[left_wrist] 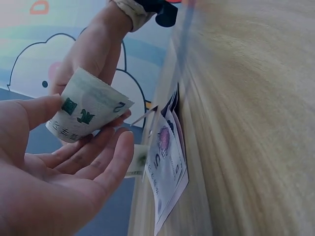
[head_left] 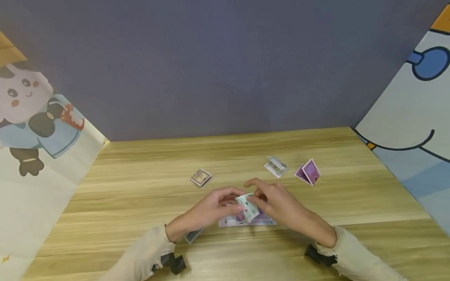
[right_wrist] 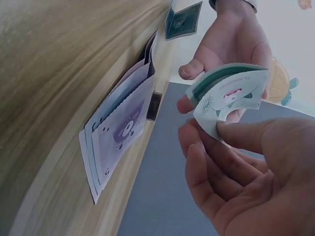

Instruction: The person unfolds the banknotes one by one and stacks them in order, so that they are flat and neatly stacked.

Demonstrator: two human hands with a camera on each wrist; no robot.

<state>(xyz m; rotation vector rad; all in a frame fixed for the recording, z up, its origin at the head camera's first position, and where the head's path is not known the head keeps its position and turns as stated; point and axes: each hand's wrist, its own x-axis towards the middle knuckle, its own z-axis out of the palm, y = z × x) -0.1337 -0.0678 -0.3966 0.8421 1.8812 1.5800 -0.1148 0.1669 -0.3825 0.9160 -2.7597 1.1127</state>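
Observation:
A pale green play banknote (head_left: pixel 249 208), bent into a curve, is held between both hands above the table. My left hand (head_left: pixel 205 208) pinches its left side, the thumb on the near face; its other fingers are loosely bent in the left wrist view. On the other side my right hand (head_left: pixel 286 207) pinches the note's edge between thumb and fingers, as the right wrist view shows (right_wrist: pixel 246 177). Below both hands lies a small pile of purple banknotes (head_left: pixel 228 222), fanned slightly apart in the right wrist view and partly hidden from the head camera.
On the wooden table (head_left: pixel 140 156) a folded brown note (head_left: pixel 200 177) lies at the back left. A folded greyish note (head_left: pixel 275 167) and a folded magenta note (head_left: pixel 311 171) stand half-opened at the back right. A dark green note (head_left: pixel 193 235) lies partly under the left wrist. A grey panel (head_left: pixel 225 70) closes the back.

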